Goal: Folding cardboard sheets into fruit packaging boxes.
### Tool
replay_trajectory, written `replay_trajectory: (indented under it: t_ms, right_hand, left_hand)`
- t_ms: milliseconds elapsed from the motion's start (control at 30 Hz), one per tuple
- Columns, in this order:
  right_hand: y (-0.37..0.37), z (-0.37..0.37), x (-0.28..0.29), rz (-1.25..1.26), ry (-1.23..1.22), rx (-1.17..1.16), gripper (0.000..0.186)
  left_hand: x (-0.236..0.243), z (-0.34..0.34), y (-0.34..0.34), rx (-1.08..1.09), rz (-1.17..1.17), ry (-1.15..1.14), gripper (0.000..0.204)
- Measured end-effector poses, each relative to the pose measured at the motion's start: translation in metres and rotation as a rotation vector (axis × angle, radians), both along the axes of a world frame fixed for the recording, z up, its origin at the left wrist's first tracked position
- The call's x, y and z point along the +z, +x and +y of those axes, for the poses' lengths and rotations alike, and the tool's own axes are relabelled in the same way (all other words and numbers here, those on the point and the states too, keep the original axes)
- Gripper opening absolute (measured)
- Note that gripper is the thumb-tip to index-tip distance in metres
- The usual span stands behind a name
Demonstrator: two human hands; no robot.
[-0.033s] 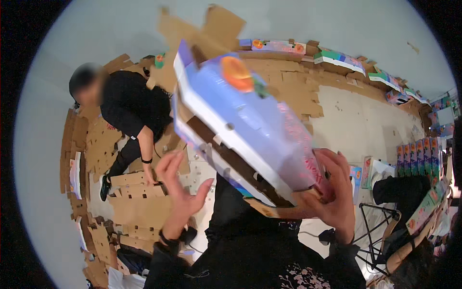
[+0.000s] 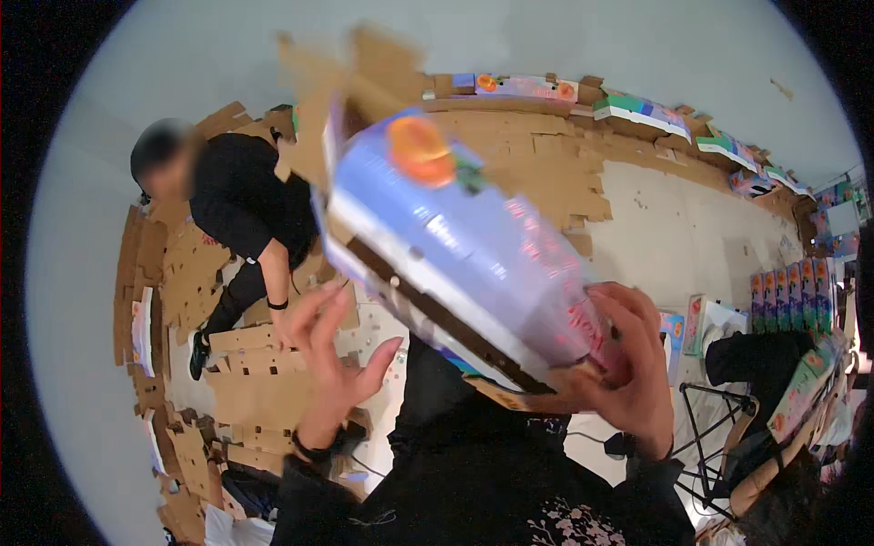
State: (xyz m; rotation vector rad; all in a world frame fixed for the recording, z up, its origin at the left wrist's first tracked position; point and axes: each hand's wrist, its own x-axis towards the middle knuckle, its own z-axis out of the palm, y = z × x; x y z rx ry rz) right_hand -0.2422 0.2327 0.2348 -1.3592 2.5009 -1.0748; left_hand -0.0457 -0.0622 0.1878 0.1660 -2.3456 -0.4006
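Carton (image 2: 464,259), flaps (image 2: 387,65) toward eleven o'clock, gripped at its four-o'clock end by the right hand (image 2: 643,378), apparently freeing the spread left hand (image 2: 333,378).

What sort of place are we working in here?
Probably a makeshift carton-assembly or packing room: there are brown cardboard sheets spread about, upright printed boxes lined up at the right, and a blue-and-pink carton in the right hand.
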Motion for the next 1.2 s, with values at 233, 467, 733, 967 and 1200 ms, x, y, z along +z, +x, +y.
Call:
replay_trajectory:
  t_ms: [233, 467, 733, 967, 1200]
  right_hand:
    - [0.01, -0.023, 0.029, 0.111, 0.143, 0.368, 0.074]
    - [0.006, -0.016, 0.026, 0.244, 0.131, 0.322, 0.063]
    - [-0.019, -0.019, 0.012, 0.547, -0.534, -0.207, 0.059]
    - [-0.028, -0.074, 0.003, -0.122, -0.628, 0.006, 0.065]
    - [-0.056, -0.059, -0.032, -0.827, -0.513, 0.037, 0.061]
  left_hand:
    - [0.107, -0.024, -0.037, -0.31, -0.618, -0.195, 0.091]
    - [0.097, -0.024, -0.036, -0.433, -0.697, -0.201, 0.097]
    - [0.131, -0.11, -0.027, -0.168, -0.191, 0.152, 0.093]
    - [0.14, -0.117, -0.01, 0.079, 0.122, 0.914, 0.068]
    - [0.005, -0.051, -0.024, -0.028, 0.001, 1.366, 0.066]
